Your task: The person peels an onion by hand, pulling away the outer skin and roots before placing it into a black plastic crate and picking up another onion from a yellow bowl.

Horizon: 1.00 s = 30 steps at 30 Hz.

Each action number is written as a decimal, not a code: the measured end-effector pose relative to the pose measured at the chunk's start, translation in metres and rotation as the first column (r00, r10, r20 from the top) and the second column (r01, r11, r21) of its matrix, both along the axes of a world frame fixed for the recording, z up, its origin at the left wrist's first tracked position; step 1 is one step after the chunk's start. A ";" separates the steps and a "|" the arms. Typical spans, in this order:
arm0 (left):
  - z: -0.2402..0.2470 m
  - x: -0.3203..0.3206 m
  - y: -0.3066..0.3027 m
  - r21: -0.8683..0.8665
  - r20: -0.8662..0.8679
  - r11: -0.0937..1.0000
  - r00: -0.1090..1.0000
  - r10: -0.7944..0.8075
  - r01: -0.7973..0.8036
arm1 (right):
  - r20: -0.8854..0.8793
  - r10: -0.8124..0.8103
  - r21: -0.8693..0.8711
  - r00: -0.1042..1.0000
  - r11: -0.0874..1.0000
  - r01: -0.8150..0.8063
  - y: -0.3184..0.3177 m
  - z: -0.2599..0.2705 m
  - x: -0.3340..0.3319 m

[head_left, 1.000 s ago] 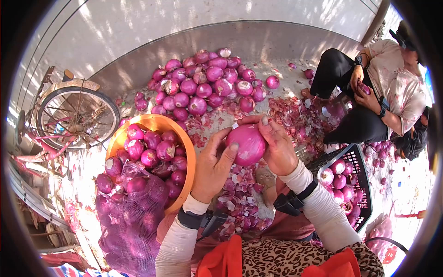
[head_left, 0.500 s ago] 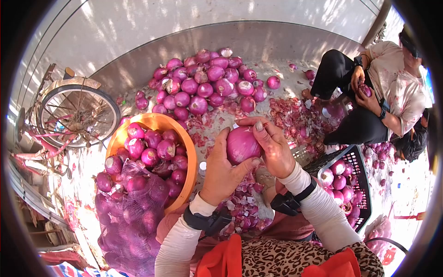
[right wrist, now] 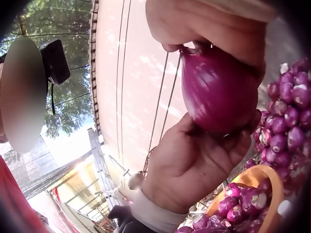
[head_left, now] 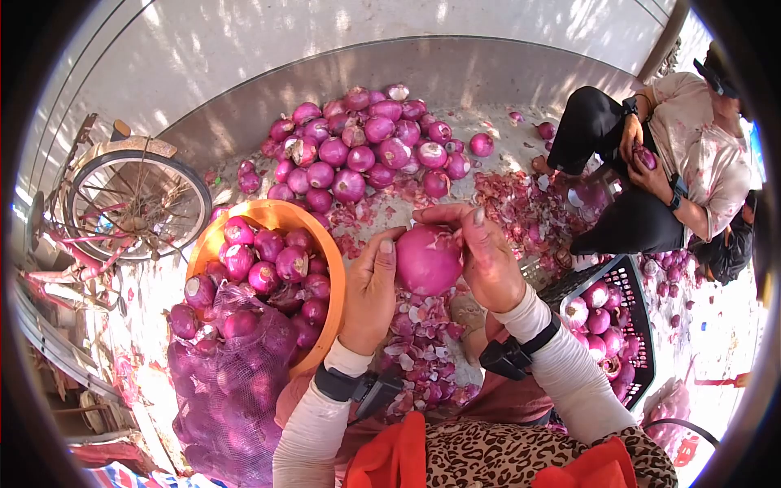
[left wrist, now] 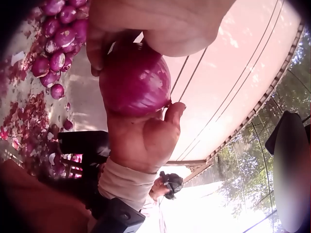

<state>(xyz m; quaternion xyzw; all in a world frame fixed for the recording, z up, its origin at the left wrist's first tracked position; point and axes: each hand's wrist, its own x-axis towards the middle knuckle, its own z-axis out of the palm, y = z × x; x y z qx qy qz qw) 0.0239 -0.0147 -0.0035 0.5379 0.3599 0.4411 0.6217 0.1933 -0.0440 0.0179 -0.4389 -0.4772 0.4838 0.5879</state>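
Observation:
A large purple-red onion (head_left: 429,260) is held between both hands above the skin-strewn ground, its surface smooth and glossy. The left hand (head_left: 371,291) supports it from the left, its fingers bent behind the onion and the thumb pointing up. At the onion's right upper side, the right hand (head_left: 490,259) has its thumb and fingertips at the onion's end. In the left wrist view the onion (left wrist: 135,80) lies between the hands; the right wrist view shows the onion (right wrist: 218,92) on the left hand's (right wrist: 187,167) fingers.
An orange tub (head_left: 334,268) of onions and a purple mesh sack (head_left: 232,398) stand left. An onion pile (head_left: 350,150) lies ahead, a black crate (head_left: 643,325) right. Another person (head_left: 691,154) sits at the right holding an onion; a bicycle wheel (head_left: 138,207) is far left.
The onion has turned between the hands and shifted slightly. The left thumb moved off the onion's front to its left side, and the right thumb now points more upward.

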 end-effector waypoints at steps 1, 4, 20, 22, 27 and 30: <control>-0.001 0.001 -0.001 0.014 -0.011 1.000 1.000 0.016 -0.016 | -0.016 -0.001 0.000 1.000 1.000 0.001 0.000 0.001 -0.001; 0.003 0.009 -0.007 0.089 -0.067 0.996 0.998 0.015 -0.009 | 0.021 -0.003 -0.029 1.000 1.000 0.004 -0.002 0.010 -0.005; 0.001 0.018 -0.006 -0.559 0.445 0.804 0.891 0.087 0.201 | 0.245 -0.005 -0.097 0.970 0.995 0.030 0.001 0.008 -0.009; -0.005 0.017 -0.005 -0.496 0.456 0.827 0.890 -0.011 0.264 | 0.218 0.014 -0.126 0.976 0.992 0.014 0.002 0.008 -0.007; 0.005 0.020 -0.014 -0.219 0.124 0.957 0.979 -0.164 0.188 | 0.136 -0.026 -0.078 0.990 0.996 0.037 0.003 0.002 0.009; 0.008 0.025 -0.015 0.010 -0.052 0.990 0.989 -0.138 0.139 | -0.312 -0.088 -0.271 0.946 0.963 0.000 0.008 -0.006 0.011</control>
